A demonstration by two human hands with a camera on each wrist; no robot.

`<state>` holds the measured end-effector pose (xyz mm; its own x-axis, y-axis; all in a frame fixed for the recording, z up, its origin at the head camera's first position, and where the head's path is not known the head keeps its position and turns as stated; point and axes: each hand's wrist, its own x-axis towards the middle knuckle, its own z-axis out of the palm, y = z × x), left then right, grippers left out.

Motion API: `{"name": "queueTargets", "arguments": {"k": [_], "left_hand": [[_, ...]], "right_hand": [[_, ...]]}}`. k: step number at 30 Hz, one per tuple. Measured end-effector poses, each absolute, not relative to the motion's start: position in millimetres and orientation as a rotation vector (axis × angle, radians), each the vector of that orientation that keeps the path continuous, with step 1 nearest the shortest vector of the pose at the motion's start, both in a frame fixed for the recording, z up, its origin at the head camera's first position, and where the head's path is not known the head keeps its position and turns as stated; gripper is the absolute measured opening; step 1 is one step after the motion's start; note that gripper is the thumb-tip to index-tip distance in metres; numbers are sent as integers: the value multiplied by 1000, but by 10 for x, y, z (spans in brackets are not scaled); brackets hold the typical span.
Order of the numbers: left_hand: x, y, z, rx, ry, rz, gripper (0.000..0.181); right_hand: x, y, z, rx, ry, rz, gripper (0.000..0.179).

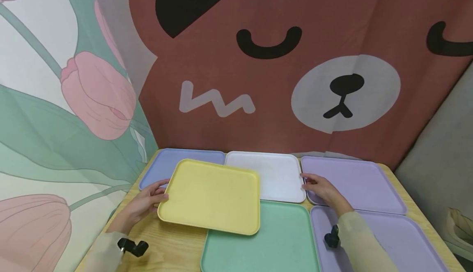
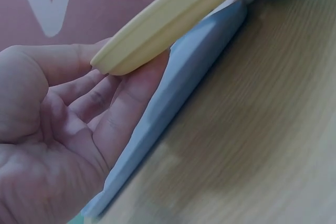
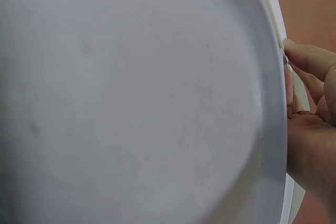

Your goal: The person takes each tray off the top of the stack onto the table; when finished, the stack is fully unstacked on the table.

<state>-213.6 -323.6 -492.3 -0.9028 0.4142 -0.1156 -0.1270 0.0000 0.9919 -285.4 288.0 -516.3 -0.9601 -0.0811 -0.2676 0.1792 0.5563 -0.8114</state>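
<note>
My left hand [image 1: 145, 202] grips the left edge of a yellow tray [image 1: 214, 198], thumb on one side and fingers on the other. The yellow tray is tilted and raised, overlapping a blue tray [image 1: 184, 153], a white tray [image 1: 273, 173] and a green tray [image 1: 266, 243] in the head view. In the left wrist view its rounded corner [image 2: 126, 61] sits between thumb and fingers. My right hand [image 1: 325, 190] pinches at the white tray's right rim, index finger and thumb tips at that edge. The right wrist view shows a pale tray [image 3: 147, 98] close up, with my right hand [image 3: 315, 87] beyond its rim.
Two lilac trays, a back one [image 1: 354, 177] and a front one [image 1: 399, 235], lie on the right of the wooden table [image 1: 166, 243]. A brown bear curtain [image 1: 273, 132] hangs behind; a tulip-patterned curtain [image 1: 37, 124] borders the left.
</note>
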Motion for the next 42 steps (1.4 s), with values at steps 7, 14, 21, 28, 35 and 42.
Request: {"name": "queueTargets", "arguments": {"k": [7, 14, 21, 28, 35, 42], "left_hand": [[-1989, -3459, -4910, 319, 1900, 1958, 65], [-1885, -3662, -4953, 367, 1831, 1989, 54], [-1806, -3790, -4964, 402, 1822, 1986, 53], [-1718, -3900, -4966, 430, 1806, 1995, 54], [-1633, -3999, -4960, 447, 1787, 1989, 57], [-1582, -4090, -5006, 449, 1747, 1989, 59]], "right_hand": [[-2854, 2890, -5161, 93, 2522, -1365, 59], [-2852, 2890, -5196, 93, 2536, -1368, 59], [-2852, 2889, -5204, 106, 2533, -1367, 59], [-2847, 2878, -5189, 116, 2520, -1356, 61], [-2846, 2863, -5183, 115, 2503, -1380, 61], [-2850, 2872, -5176, 101, 2531, -1349, 60]]}}
